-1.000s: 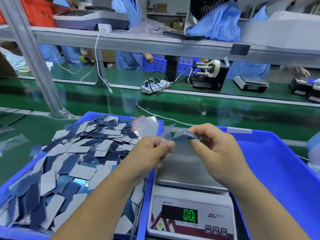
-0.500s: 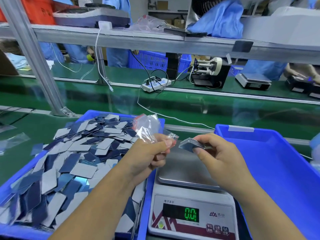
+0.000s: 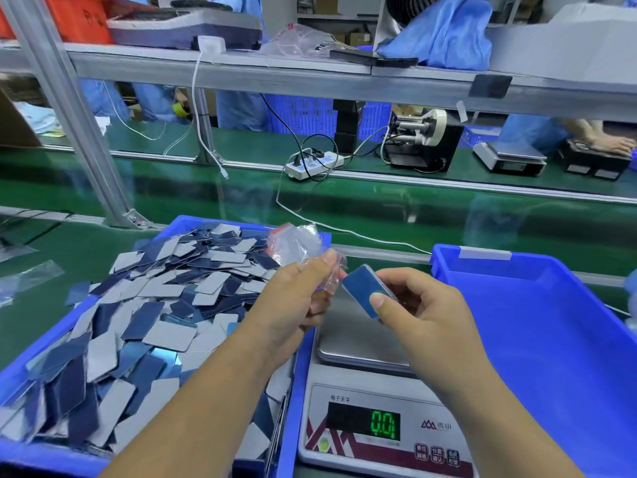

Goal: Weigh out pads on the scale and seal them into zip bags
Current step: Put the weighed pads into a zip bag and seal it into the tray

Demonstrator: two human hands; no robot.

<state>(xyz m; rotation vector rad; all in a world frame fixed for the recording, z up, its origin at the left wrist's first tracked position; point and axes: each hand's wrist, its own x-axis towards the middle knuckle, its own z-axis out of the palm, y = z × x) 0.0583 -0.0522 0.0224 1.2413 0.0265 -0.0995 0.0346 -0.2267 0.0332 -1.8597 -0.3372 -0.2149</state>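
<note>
My left hand (image 3: 296,298) pinches a clear zip bag (image 3: 298,243) that stands up above my fingers, over the scale's back left corner. My right hand (image 3: 418,310) grips a small stack of blue pads (image 3: 362,291) by its lower end, its top corner close to the bag's mouth. Below both hands sits the scale (image 3: 372,419) with a bare steel pan (image 3: 351,343) and a green readout of 0.0. A blue tray (image 3: 44,457) at my left holds a heap of loose blue and grey pads (image 3: 165,305).
A second blue tray (image 3: 551,326) stands to the right of the scale. Beyond runs a green conveyor belt (image 3: 379,208) with a power strip (image 3: 313,163), a white cable and a tape dispenser (image 3: 420,139). A metal shelf frame crosses overhead; other workers sit behind.
My right hand has turned the pad stack from edge-on to face-up and brought it toward the bag. My left hand lifted the bag slightly. The scale's reading stays at 0.0.
</note>
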